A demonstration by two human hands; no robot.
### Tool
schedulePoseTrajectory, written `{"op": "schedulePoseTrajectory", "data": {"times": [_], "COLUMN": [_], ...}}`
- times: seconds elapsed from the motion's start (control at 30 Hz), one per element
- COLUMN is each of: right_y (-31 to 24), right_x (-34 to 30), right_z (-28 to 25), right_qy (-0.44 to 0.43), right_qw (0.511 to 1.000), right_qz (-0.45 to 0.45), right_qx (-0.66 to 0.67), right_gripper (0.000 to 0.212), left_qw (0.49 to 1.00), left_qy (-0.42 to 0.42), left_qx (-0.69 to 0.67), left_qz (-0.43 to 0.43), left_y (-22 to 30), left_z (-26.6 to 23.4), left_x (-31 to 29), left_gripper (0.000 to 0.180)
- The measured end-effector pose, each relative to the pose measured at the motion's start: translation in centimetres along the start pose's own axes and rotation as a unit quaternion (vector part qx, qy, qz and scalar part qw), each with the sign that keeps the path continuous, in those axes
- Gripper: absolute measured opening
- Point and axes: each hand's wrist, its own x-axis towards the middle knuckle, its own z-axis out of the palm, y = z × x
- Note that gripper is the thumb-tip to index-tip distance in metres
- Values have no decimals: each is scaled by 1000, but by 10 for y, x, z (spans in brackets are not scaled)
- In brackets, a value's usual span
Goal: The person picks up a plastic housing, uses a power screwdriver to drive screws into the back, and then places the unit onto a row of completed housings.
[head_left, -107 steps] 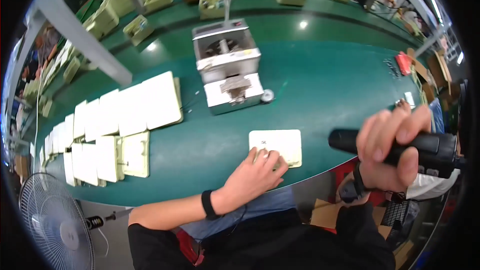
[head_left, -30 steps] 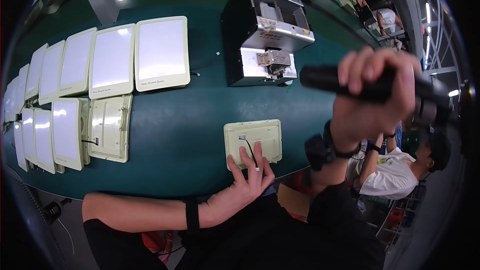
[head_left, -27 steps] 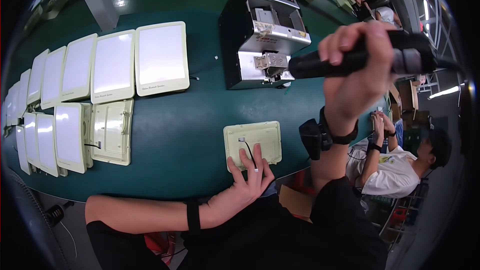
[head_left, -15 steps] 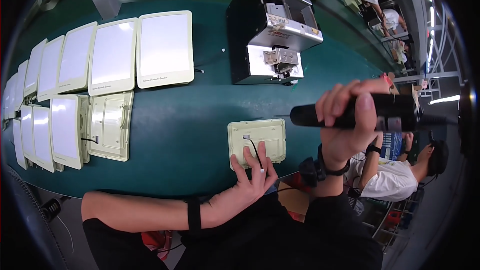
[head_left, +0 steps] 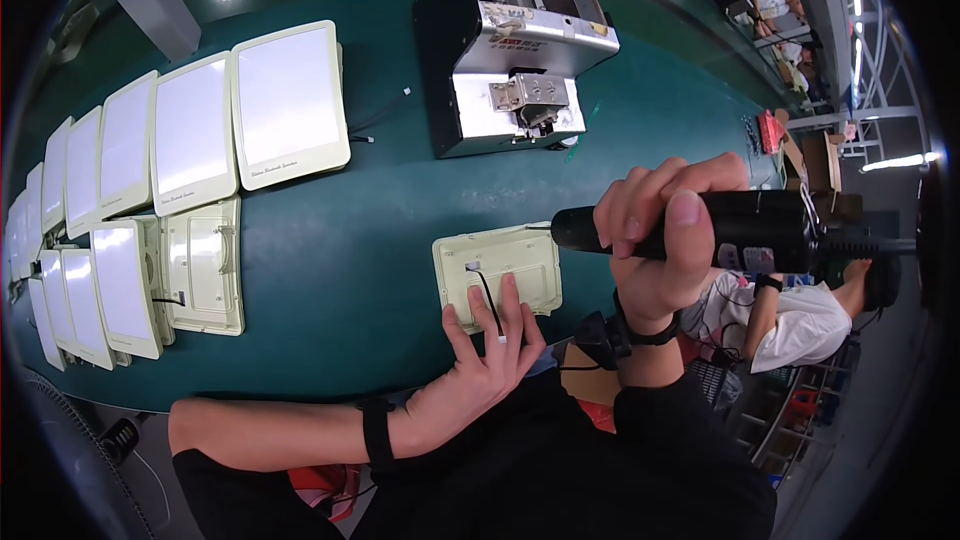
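Observation:
A cream plastic housing panel (head_left: 535, 280) lies on the green table with its ribbed inner side up. Across it runs a short black cable (head_left: 489, 302) with a white plug, coming from a small opening. My left hand (head_left: 480, 365) rests on the panel's near edge, fingers spread and stretched flat, beside and under the cable's end. In my right hand (head_left: 665, 240) is a black electric screwdriver (head_left: 765, 220), held level with the fingers wrapped around it. Its thin bit meets the panel's far right corner in the picture; any screw there is too small to see.
Beyond the panel stands a black boxy machine (head_left: 520, 50) with a metal front, likely a screw feeder. Rows of cream-framed white panels (head_left: 290, 105) fill the left side, some with loose cables. A person in a white shirt (head_left: 805, 325) sits at the right.
My right hand has brought the screwdriver left, so its bit now reaches the panel's far right corner. My left hand stays on the panel. The whole view has shifted slightly.

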Motion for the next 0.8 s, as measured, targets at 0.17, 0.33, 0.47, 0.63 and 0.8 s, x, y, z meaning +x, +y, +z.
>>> {"op": "schedulePoseTrajectory", "data": {"times": [0.17, 0.33, 0.47, 0.63, 0.8], "right_y": [4, -5, -27, -20, -20], "right_x": [-6, 15, 65, 84, 49], "right_z": [1, 3, 17, 31, 25], "right_qy": [-4, -4, 26, 65, 39], "right_qw": [1000, 997, 984, 993, 997], "right_qz": [-14, -70, -153, -101, -50], "right_qx": [7, 29, 84, 19, 38], "right_gripper": [20, 15, 13, 12, 13], "left_qw": [1000, 998, 995, 993, 993], "left_qy": [-13, -47, -85, -103, -105], "left_qx": [-21, -34, -43, -49, -41], "left_qz": [5, -27, -31, -39, -30], "left_y": [5, -9, -20, -17, -20], "left_z": [-2, -6, -9, -8, -6], "left_x": [-5, -2, 0, -1, -4], "left_gripper": [42, 48, 57, 62, 61]}}
